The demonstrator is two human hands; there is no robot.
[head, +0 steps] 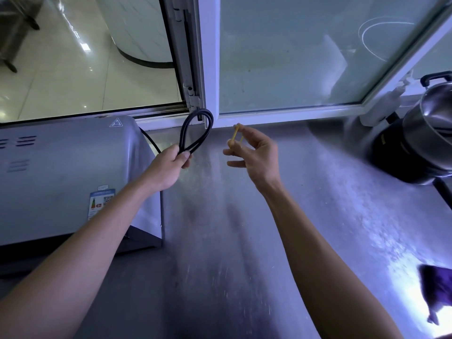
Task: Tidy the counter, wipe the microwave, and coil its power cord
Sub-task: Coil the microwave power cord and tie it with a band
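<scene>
Steel counter spreads beneath us; our left hand grips the looped power cord upright beside the microwave, while right hand, just right of it, stretches a rubber band between fingertips.

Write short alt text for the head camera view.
The left hand grips a looped black power cord beside the microwave, while the right hand stretches a yellow rubber band above the steel counter.
</scene>
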